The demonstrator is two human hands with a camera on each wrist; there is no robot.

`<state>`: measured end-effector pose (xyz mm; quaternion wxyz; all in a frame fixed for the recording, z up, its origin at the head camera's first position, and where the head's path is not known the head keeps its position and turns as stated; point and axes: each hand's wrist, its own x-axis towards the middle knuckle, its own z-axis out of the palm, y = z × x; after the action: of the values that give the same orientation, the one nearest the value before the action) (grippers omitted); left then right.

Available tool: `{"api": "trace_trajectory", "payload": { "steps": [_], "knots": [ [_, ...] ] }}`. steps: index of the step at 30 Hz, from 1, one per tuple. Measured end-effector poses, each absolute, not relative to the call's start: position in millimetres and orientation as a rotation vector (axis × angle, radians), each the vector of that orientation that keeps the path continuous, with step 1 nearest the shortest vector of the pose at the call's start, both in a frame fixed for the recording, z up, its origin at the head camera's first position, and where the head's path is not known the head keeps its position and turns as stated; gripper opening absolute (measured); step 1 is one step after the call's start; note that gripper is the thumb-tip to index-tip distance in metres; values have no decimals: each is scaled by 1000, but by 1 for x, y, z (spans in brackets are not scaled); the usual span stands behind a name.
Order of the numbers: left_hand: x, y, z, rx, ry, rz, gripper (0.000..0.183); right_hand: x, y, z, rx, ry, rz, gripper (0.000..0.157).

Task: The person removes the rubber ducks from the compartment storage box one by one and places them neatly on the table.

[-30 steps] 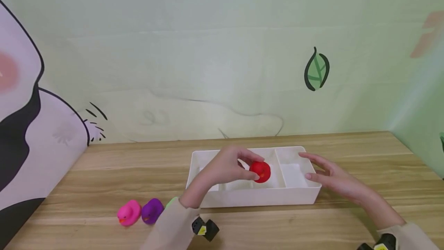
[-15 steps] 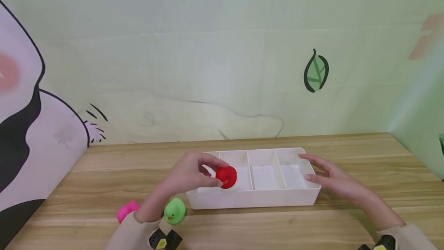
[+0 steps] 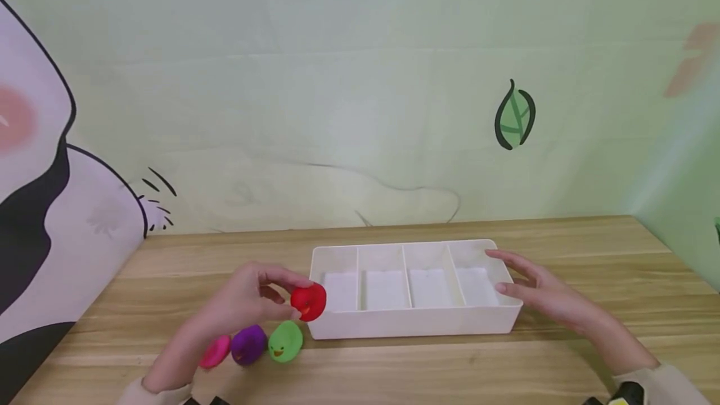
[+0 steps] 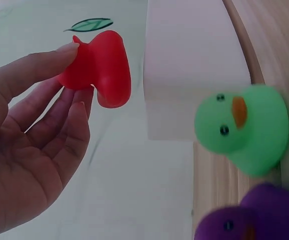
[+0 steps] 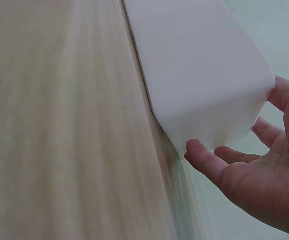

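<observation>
Between thumb and fingertips my left hand [image 3: 250,302] pinches a red rubber duck [image 3: 309,302], held just off the left end of a white divided box [image 3: 416,325]. In the left wrist view, the red duck [image 4: 109,67] is raised, with the box's end wall beyond it. A green rubber duck [image 3: 285,342] stands on the table by the box's near left corner, close below the red one. My right hand [image 3: 542,289] rests at the box's right end, thumb at the near rim and fingers spread along the end wall.
Left of the green duck stand a purple rubber duck [image 3: 249,345] and a pink one [image 3: 216,352], the pink one partly behind my left forearm. The wooden table [image 3: 427,367] runs back to a wall [image 3: 349,111] with printed leaves.
My left hand has carried the red duck leftward from over the box to just beyond its left end. The green duck has come into full view. My right hand has stayed put.
</observation>
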<state>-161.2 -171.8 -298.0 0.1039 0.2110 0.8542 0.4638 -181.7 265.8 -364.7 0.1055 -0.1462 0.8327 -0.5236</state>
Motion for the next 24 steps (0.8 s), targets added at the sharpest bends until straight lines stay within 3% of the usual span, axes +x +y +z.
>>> {"api": "trace_trajectory", "payload": {
  "steps": [24],
  "knots": [
    [-147,-275,-306,558,2485,1287,38,-183,266,-367,-455,2436,-1566,57]
  ]
}}
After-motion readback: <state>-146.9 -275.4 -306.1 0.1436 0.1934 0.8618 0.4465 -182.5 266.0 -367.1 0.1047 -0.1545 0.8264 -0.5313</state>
